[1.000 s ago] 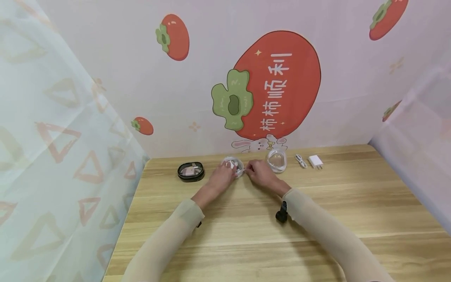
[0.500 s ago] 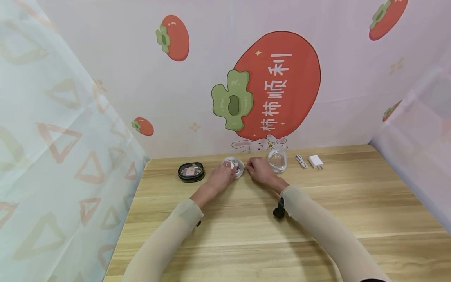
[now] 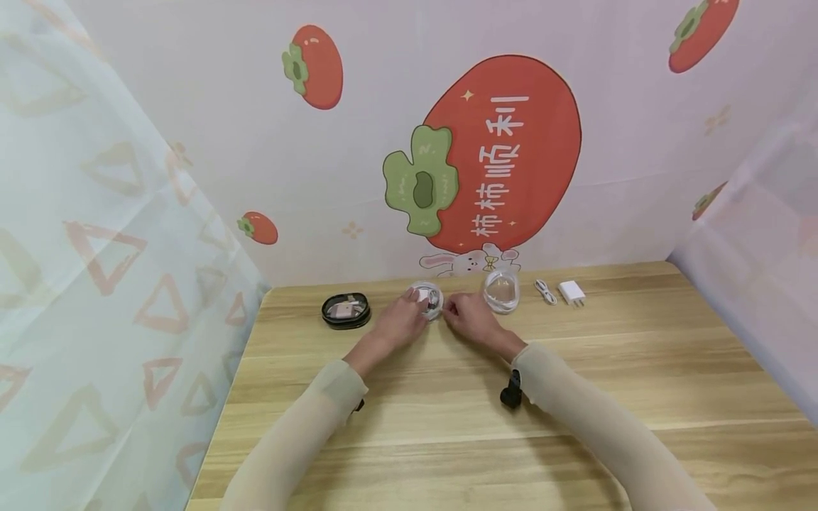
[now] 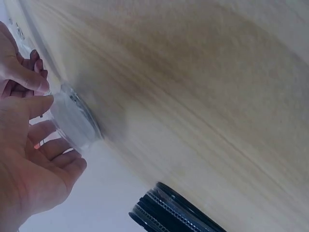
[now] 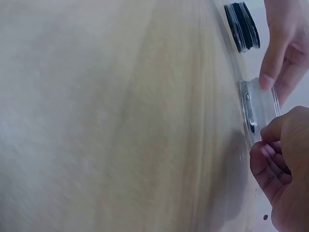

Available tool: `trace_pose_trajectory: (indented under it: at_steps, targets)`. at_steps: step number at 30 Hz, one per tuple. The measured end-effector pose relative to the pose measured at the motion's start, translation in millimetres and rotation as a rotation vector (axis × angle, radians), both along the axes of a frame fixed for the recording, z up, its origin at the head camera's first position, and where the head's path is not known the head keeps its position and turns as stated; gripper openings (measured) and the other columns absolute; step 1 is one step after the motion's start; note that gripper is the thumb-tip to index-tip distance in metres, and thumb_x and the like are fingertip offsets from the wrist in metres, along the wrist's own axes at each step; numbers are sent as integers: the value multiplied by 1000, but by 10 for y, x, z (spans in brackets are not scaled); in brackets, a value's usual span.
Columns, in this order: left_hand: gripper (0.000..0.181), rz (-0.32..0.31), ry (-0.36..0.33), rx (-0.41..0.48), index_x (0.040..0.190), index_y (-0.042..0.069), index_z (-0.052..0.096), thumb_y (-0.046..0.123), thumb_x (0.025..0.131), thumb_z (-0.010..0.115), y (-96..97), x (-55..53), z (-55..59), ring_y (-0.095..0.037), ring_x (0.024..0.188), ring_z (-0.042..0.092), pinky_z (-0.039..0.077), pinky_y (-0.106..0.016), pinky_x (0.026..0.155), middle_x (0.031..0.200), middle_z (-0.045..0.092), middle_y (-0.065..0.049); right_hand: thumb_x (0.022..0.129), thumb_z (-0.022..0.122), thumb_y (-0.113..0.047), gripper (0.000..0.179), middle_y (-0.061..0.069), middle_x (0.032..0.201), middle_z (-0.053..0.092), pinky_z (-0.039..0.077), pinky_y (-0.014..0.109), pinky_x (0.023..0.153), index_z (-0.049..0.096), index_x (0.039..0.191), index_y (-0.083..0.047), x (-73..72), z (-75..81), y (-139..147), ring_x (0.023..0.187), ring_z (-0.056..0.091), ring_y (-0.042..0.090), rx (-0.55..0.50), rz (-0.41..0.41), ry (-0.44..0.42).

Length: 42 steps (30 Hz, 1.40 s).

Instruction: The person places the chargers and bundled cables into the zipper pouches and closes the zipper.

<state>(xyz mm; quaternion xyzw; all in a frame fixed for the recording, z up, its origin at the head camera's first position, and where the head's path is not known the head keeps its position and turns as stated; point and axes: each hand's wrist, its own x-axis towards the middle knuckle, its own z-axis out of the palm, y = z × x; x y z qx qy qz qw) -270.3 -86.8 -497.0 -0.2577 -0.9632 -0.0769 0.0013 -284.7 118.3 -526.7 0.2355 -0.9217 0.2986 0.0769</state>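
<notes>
A round clear zip pouch (image 3: 435, 301) with a whitish rim stands at the back of the table, a white piece and a cable visible inside. My left hand (image 3: 402, 319) holds it from the left, thumb on the near side and fingers behind in the left wrist view. At its right edge is my right hand (image 3: 474, 317). In the right wrist view its thumb and forefinger pinch at the pouch's (image 5: 262, 104) edge; the exact part between the fingertips is hidden. To the left sits a black-rimmed clear zip pouch (image 3: 346, 311) with a charger and cable inside.
Right of my right hand lies another clear pouch with a white rim (image 3: 501, 292). Beyond it are a bundled white cable (image 3: 546, 292) and a white plug charger (image 3: 571, 292). A patterned wall covering (image 3: 358, 248) rises at the wooden table's (image 3: 447, 426) back edge.
My left fingers have drawn slightly left, showing more of the pouch's contents. My right hand has shifted only slightly at the pouch's edge. The other things lie as before.
</notes>
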Motion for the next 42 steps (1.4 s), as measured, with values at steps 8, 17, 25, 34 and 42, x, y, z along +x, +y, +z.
trace_pose_trajectory:
  at_steps: [8, 17, 25, 34, 42]
  targets:
    - [47, 23, 39, -2, 148, 7, 62, 27, 106, 67, 68, 13, -17, -38, 147, 50, 52, -51, 112, 152, 57, -22, 93, 76, -8, 4, 0, 79, 73, 56, 28, 63, 78, 90, -6, 61, -43, -78, 69, 64, 8, -38, 23, 17]
    - [45, 40, 50, -74, 149, 9, 61, 27, 108, 63, 84, 9, -49, -33, 149, 48, 56, -50, 107, 155, 57, -16, 97, 75, -9, 5, 1, 84, 73, 54, 29, 66, 77, 96, -5, 98, 2, -82, 72, 62, 9, -24, 37, -26]
    - [41, 7, 60, -84, 147, 9, 63, 24, 109, 62, 62, -4, -70, -33, 149, 48, 50, -46, 114, 155, 57, -16, 100, 73, -12, 7, 1, 87, 72, 53, 33, 68, 76, 98, -6, 48, 19, -5, 75, 61, 12, 10, 36, -59]
    - [42, -26, 57, -88, 149, 8, 62, 23, 110, 60, 35, -33, -99, -35, 149, 47, 48, -48, 116, 155, 56, -16, 100, 73, -10, 8, 6, 88, 74, 57, 35, 70, 75, 97, -3, -53, 53, 47, 76, 65, 16, 15, -3, -48]
    - [45, -64, 51, -117, 152, 7, 57, 24, 110, 59, -12, -53, -120, -35, 150, 46, 48, -47, 116, 158, 52, -17, 100, 72, -10, 11, 4, 81, 71, 55, 36, 67, 76, 90, -5, -161, 49, 9, 73, 64, 18, 23, -78, -44]
